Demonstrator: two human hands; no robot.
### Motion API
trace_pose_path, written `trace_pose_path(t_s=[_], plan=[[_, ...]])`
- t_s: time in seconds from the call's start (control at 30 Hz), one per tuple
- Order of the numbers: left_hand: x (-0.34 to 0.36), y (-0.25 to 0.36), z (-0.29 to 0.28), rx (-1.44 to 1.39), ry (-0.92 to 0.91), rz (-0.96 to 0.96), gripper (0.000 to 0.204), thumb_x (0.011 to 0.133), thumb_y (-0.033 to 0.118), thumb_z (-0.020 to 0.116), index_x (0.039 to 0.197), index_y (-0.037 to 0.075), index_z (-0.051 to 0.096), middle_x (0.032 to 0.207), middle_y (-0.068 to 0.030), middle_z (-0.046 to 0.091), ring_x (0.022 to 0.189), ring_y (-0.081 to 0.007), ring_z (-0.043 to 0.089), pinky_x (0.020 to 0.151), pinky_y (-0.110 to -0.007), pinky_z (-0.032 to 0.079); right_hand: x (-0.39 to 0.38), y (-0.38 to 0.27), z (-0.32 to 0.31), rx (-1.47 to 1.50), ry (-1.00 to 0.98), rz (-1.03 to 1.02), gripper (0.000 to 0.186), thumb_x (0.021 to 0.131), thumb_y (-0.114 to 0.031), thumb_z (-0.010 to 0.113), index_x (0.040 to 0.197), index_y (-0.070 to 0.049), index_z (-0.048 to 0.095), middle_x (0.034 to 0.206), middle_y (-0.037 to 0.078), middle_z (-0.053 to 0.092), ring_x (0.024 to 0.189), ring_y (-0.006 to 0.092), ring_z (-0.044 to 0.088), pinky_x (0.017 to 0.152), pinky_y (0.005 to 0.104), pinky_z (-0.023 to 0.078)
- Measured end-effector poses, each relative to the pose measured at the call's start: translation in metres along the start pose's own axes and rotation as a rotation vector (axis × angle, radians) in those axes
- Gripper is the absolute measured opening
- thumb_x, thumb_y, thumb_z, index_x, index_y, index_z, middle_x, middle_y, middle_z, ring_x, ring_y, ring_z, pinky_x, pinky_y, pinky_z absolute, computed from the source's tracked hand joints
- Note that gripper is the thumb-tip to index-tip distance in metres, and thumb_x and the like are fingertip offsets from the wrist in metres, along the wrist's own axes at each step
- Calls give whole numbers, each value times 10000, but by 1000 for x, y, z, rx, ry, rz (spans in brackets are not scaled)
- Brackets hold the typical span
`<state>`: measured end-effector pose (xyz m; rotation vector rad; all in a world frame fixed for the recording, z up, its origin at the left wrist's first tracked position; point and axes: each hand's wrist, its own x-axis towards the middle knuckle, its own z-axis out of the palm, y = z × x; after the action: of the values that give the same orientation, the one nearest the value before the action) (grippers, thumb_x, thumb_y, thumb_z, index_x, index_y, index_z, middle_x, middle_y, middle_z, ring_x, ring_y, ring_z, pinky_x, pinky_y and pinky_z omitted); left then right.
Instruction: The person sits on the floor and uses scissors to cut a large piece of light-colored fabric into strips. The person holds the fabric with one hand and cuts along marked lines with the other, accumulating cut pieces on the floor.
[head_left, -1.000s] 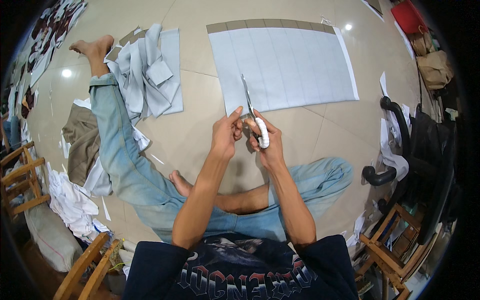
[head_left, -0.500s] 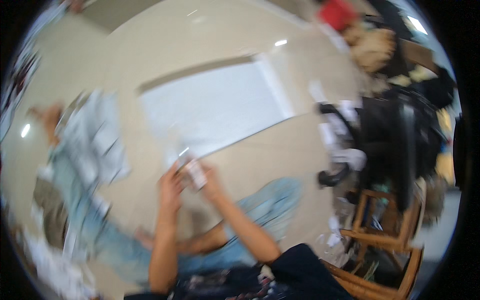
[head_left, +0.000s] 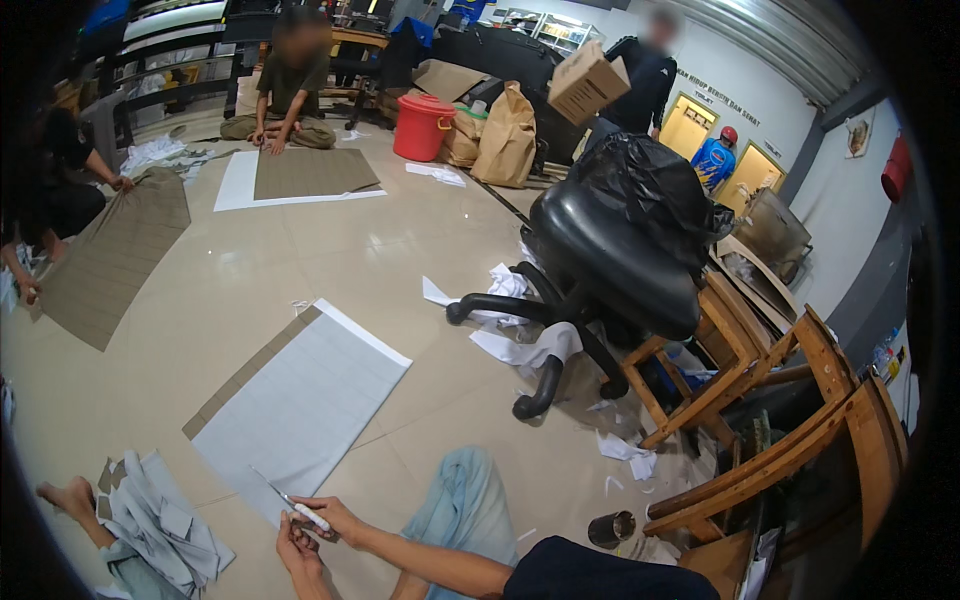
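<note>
My right hand (head_left: 336, 519) grips scissors (head_left: 305, 508) with a white-wrapped handle, their blades reaching over the lower edge of a pale fabric panel (head_left: 300, 400) with a brown strip along one side. My left hand (head_left: 297, 548) is closed just below the scissors beside my right hand; what its fingers hold, if anything, is hidden. A crumpled heap of pale fabric (head_left: 170, 520) lies at lower left by my outstretched foot (head_left: 72, 497).
Co-workers kneel or sit over brown fabric (head_left: 120, 250) at left and back (head_left: 310, 170). A standing person carries a cardboard box (head_left: 585, 80). A red bucket (head_left: 420, 130), black office chair (head_left: 620, 250), scraps (head_left: 625, 455) and wooden chairs (head_left: 780, 450) line the right.
My view has swung up and right, bringing the room and other people into sight. My hands now appear lower and further left, still at the scissors.
</note>
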<state>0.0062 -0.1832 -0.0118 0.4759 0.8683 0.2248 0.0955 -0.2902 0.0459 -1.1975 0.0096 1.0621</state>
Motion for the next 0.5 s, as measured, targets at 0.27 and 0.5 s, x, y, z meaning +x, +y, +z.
trace_pose_path(t_s=[0.27, 0.5], plan=[[-4, -7, 20, -23, -58, -4, 280, 979, 399, 577, 1052, 137, 647, 820, 42, 629, 712, -102, 539, 624, -285, 409, 25, 27, -30, -111, 95, -10, 409, 995, -322, 599, 1357, -134, 626, 743, -48, 644, 507, 31, 483, 426, 207, 339], [-3, 1, 7, -66, -83, 1, 266, 965, 352, 647, 779, 176, 579, 606, 71, 506, 450, -42, 357, 430, -209, 263, 12, 6, -7, 49, 32, 15, 461, 997, -213, 529, 1431, -57, 509, 782, -26, 609, 534, 56, 522, 428, 186, 368]])
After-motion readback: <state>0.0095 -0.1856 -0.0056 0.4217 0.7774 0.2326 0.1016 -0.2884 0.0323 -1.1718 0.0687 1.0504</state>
